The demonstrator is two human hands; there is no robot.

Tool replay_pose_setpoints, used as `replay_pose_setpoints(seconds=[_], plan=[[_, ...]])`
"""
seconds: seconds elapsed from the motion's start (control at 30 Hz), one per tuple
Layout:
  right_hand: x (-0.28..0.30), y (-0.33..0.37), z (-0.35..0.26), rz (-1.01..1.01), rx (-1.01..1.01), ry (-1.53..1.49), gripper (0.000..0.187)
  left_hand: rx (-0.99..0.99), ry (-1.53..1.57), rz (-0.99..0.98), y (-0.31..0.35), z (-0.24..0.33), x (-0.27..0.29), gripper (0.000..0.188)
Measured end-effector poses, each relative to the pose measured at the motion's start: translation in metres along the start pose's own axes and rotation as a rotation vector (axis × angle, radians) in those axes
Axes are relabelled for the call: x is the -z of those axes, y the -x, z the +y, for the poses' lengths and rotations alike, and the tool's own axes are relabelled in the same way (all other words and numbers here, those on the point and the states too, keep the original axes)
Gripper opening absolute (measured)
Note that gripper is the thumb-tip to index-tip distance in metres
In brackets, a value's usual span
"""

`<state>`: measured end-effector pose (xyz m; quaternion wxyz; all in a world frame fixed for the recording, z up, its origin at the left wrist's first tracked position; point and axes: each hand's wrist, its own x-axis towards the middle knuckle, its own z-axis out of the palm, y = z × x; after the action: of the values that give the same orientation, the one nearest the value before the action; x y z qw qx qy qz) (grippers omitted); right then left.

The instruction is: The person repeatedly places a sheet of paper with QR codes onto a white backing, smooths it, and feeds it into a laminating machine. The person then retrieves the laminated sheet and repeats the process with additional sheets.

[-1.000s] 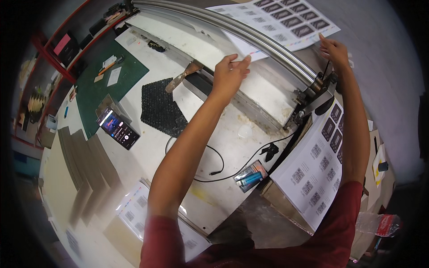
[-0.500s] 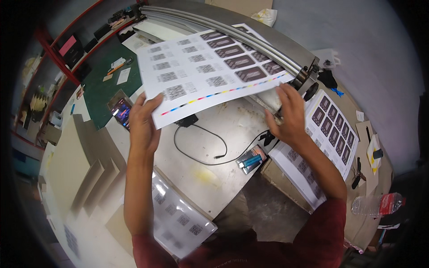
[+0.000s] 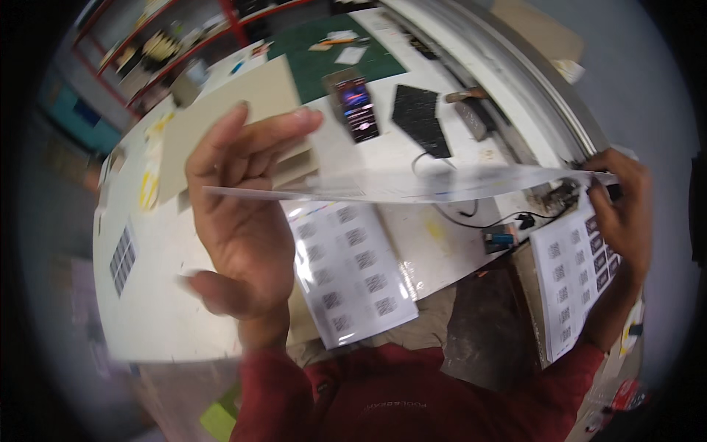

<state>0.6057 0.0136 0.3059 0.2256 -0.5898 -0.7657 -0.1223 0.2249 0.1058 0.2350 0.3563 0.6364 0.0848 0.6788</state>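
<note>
Nearly edge-on, a thin printed sheet [image 3: 442,188] spans the space between our two hands, above the white worktable [image 3: 173,302]. Our right hand [image 3: 624,210] has thumb and fingers clamped on its right end, probably to carry most of the weight. Our left hand [image 3: 247,236] is spread, thumb well apart from fingers, with the left edge crossing the palm, perhaps to guide the paper without creasing it; we cannot tell whether they touch. Below lies a glossy printed pile [image 3: 357,276]; beside our right forearm, a second stack [image 3: 563,283] sits, likely for easy reach. Farther out, a phone [image 3: 359,110] leans against a box [image 3: 341,74], presumably to face us, near a green cutting mat [image 3: 313,70] and a long metal roller [image 3: 563,103].
</note>
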Motion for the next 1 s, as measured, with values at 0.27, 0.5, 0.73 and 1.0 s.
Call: replay_pose_setpoints(seconds=[0.27, 0.5, 0.73, 1.0], plan=[[-0.076, -0.109, -0.075, -0.610, 0.055, -0.329, 0.044, 0.574, -0.401, 0.291, 0.064, 0.065, 0.094, 0.071], [-0.322, -0.080, -0.169, -0.671, 0.316, -0.441, 0.044, 1.170, -0.755, 0.355, 0.171, 0.035, 0.238, 0.072], [-0.366, -0.066, -0.212, -0.596, 0.257, -0.357, 0.048, 1.119, -0.975, 0.271, 0.214, 0.009, 0.296, 0.077], [-0.374, -0.068, -0.201, -0.514, 0.293, -0.339, 0.048, 1.103, -1.104, 0.285, 0.221, -0.003, 0.289, 0.085]])
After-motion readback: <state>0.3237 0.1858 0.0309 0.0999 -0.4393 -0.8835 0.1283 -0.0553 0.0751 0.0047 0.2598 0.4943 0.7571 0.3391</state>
